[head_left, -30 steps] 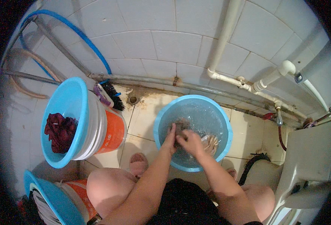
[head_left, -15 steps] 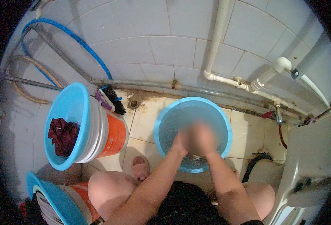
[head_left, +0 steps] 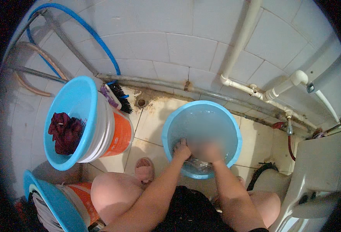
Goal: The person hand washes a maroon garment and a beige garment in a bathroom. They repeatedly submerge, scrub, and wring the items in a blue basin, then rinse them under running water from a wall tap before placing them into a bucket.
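"Where are your hands?"

"Both are inside a round light-blue basin (head_left: 165, 135) on the pale floor tiles (head_left: 149, 129). My left hand (head_left: 182, 151) is near its left side, my right hand (head_left: 212, 152) nearer its right."

"What are your fingers doing?"

"The left ones look bent. A blur covers my right hand and the gap between the two, so I cannot tell whether either is gripping anything."

"And the thing you are handling?"

"A wet bundle (head_left: 198, 167) lies low in the basin, at the edge nearest me, with cloudy water (head_left: 201, 121) beyond it."

"What could go wrong?"

"Lifting the bundle sharply could slop water over the rim and leave the tiles slick under my pink slipper (head_left: 144, 170). Leaning hard on one side might slide or tip the basin. On my left, dark red cloth (head_left: 65, 133) sits in a second blue basin (head_left: 86, 116) above a white-and-orange bucket (head_left: 119, 135); a careless elbow could topple that."
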Demonstrator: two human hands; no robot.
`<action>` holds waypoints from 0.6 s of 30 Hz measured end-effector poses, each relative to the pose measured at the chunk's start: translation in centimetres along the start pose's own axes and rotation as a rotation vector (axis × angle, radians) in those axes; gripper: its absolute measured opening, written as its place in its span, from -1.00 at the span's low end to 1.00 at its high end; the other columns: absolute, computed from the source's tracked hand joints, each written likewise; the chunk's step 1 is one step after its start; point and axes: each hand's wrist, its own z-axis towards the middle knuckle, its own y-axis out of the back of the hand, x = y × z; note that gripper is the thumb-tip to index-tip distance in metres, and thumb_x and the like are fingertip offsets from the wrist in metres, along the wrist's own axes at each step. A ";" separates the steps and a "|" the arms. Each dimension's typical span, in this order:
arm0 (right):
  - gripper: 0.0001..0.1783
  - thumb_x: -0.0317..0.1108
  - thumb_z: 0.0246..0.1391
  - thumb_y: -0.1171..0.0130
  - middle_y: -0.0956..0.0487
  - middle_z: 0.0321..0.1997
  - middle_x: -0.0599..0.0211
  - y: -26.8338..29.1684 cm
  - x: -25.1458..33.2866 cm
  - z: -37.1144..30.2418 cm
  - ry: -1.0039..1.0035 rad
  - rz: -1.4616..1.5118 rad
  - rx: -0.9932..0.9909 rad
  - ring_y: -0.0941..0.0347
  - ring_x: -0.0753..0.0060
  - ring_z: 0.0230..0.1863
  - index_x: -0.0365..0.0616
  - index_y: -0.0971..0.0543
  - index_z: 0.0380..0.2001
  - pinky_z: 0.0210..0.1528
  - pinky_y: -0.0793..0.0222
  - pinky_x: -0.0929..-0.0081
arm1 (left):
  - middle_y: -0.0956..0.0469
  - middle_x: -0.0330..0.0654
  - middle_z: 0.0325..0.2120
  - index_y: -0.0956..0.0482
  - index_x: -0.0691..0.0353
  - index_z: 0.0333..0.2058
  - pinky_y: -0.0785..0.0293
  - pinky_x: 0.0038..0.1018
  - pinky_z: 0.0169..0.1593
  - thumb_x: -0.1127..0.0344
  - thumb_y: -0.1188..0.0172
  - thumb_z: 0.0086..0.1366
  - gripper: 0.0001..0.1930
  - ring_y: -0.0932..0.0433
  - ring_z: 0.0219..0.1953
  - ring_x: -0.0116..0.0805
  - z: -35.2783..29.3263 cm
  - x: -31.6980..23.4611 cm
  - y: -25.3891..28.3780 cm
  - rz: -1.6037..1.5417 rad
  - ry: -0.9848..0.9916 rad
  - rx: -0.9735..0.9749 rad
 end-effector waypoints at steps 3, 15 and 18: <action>-0.65 -0.12 -0.07 -0.08 -0.51 -0.36 0.03 6.5 6.9 -0.5 -0.011 0.367 -0.004 -0.43 0.00 -0.22 -0.15 -0.50 -0.30 -0.18 -0.32 0.27 | 0.04 -0.02 0.22 0.08 0.12 0.22 -0.03 -0.07 0.18 -0.20 0.18 0.18 -0.25 0.02 0.22 0.09 -1.2 -1.2 1.5 -0.811 0.147 0.109; -0.53 0.06 0.03 0.08 -0.51 -0.39 -0.14 20.2 19.8 -5.9 0.185 0.244 -0.376 -0.43 -0.20 -0.31 -0.15 -0.53 -0.35 -0.27 -0.33 0.10 | -0.45 -0.16 -0.21 -0.39 0.17 -0.18 -0.39 -0.30 -0.11 -0.04 0.11 0.22 -0.59 -0.45 -0.20 -0.26 -14.1 -13.7 9.3 -1.769 -0.197 0.580; -0.50 0.06 0.06 0.12 -0.51 -0.37 -0.14 22.5 17.1 -4.0 0.059 0.105 -0.509 -0.43 -0.20 -0.28 -0.18 -0.52 -0.28 -0.23 -0.33 0.11 | -0.53 -0.19 -0.33 -0.46 0.17 -0.29 -0.46 -0.31 -0.19 0.05 0.11 0.26 -0.68 -0.52 -0.30 -0.31 -17.3 -16.7 9.7 -1.740 -0.268 0.517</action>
